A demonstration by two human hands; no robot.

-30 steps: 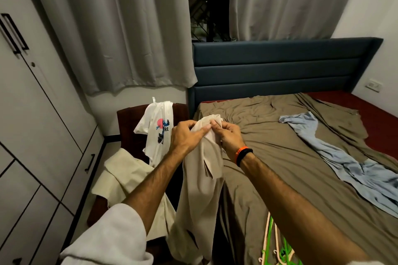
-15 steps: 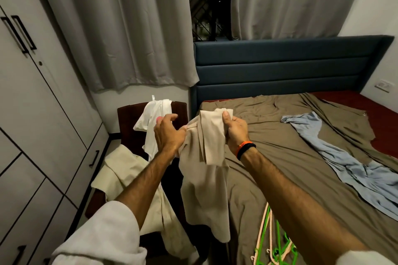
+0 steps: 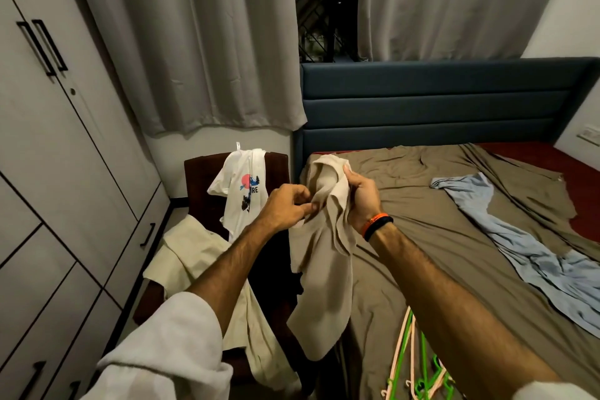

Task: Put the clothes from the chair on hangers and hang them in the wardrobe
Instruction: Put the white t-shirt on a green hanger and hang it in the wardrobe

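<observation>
Between our hands, the beige garment hangs limp and light below the grip. Our right hand clutches its bunched top while our left hand pinches an edge; we judge the shoulders the best hold.

The room is dim, lit warmly from indoors; the window at 12 o'clock shows black between the curtains. Shadow pools under the chair and along the bed edge near 6 o'clock. No glare. Wide-angle bending bows the wardrobe lines at 9 o'clock. The sleeve at 7 o'clock is soft and slightly blurred.
</observation>
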